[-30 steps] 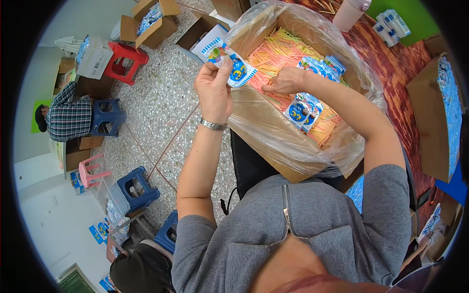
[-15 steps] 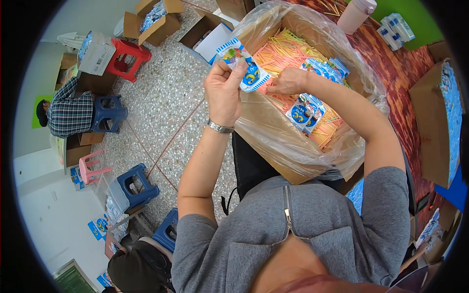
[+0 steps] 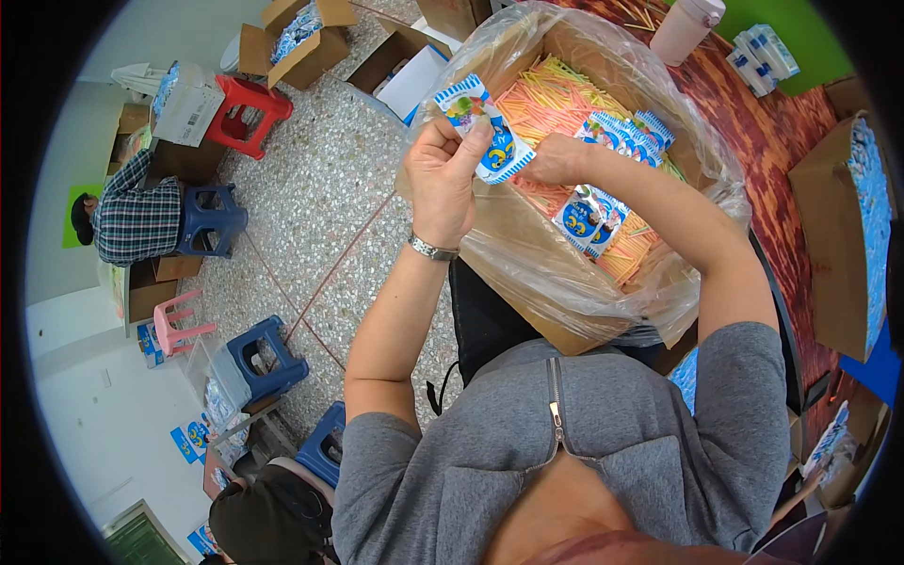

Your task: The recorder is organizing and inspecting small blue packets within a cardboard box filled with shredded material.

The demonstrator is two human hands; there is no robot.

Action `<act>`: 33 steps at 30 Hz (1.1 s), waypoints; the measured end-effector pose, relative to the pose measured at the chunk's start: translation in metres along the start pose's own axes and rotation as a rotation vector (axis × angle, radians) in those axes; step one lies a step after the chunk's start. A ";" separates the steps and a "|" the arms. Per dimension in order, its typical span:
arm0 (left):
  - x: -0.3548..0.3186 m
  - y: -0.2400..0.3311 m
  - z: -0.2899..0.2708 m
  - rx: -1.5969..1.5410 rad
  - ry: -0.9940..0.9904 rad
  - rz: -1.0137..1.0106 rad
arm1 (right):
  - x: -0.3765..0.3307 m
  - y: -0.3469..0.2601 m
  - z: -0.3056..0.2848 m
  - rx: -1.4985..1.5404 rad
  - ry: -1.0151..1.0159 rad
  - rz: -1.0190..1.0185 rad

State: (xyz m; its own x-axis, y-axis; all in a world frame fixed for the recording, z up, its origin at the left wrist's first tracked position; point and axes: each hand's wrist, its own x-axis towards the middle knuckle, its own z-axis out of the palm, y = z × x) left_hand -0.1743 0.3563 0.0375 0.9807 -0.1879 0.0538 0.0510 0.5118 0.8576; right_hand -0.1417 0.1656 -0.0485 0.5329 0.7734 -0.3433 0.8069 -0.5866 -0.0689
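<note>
My left hand [image 3: 444, 179] pinches a small blue-and-white packet [image 3: 482, 113] between thumb and fingers, over the left rim of a large cardboard box. The packet is tilted, its printed face up. Beside its lower right end my right hand [image 3: 562, 158] is closed, its fingertips mostly hidden; what they hold, if anything, cannot be made out. Thin pink, orange and yellow sticks [image 3: 537, 108] fill the box, which has a clear plastic liner [image 3: 508, 247]. Several similar packets [image 3: 591, 221] lie on the sticks, under and beyond my right forearm.
A pale pink bottle [image 3: 686, 28] stands on the red patterned surface beyond the box. At the right is a carton [image 3: 833, 235] of blue-and-white packets. Stools, including a red one [image 3: 247, 113], and open cartons [image 3: 299, 47] stand on the left floor. Two other people [image 3: 141, 221] sit at the left.
My left hand and the packet have shifted slightly right, closer to my right hand. My right hand's fingertips, visible near the packet's edge before, are now more hidden.
</note>
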 end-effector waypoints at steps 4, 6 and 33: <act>0.000 0.000 0.001 0.027 -0.009 0.017 | -0.007 -0.004 0.003 0.061 0.152 -0.003; -0.001 0.002 0.002 0.028 -0.004 0.016 | -0.012 -0.003 -0.002 0.209 0.075 0.179; 0.015 -0.065 0.071 0.060 0.339 0.288 | -0.048 -0.065 -0.037 2.436 1.430 0.672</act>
State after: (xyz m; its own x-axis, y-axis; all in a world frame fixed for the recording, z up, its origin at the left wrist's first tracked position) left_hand -0.1758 0.2607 0.0187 0.9602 0.2454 0.1331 -0.2347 0.4514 0.8609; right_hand -0.2103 0.1755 0.0069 0.8553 -0.2523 -0.4526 -0.1009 0.7756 -0.6231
